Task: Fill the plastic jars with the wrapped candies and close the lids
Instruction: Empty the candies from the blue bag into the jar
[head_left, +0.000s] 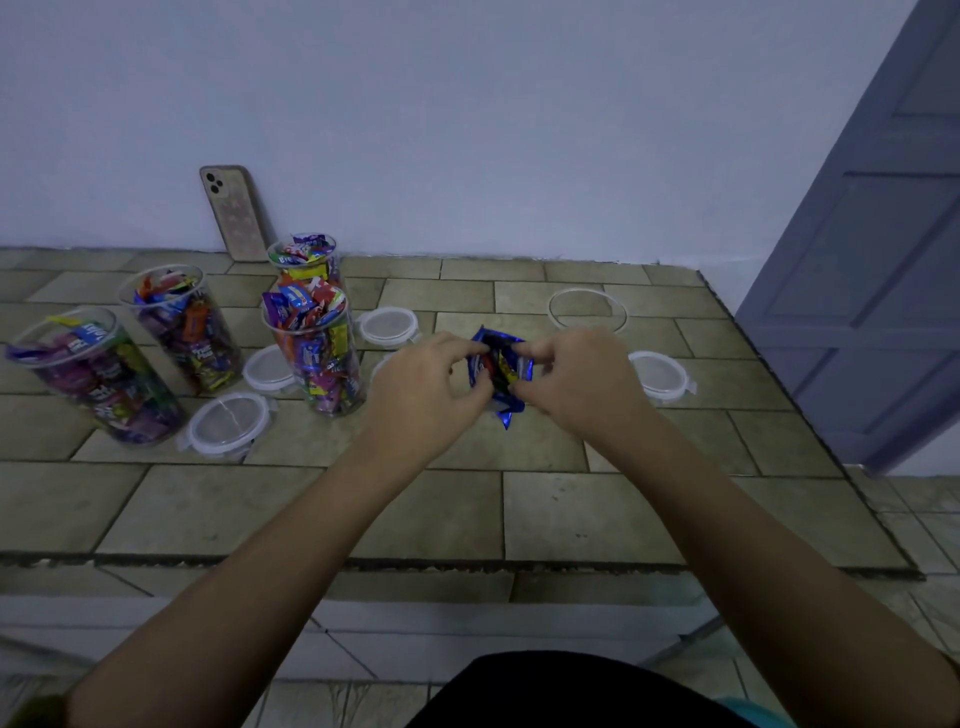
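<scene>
From my seat, left grip (434, 382) and right grip (579, 376) were both curled round a loose candy bundle (498, 364), with the empty jar (550, 310) at one o'clock of it. I figured a few could squirt out mid-carry.

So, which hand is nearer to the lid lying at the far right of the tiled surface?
Right. The right hand is just left of the lid, not touching it; the left hand is farther left, beyond the candies both hands hold.

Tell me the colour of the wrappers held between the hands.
The wrappers are mostly blue, with some red and yellow; head view.
</scene>
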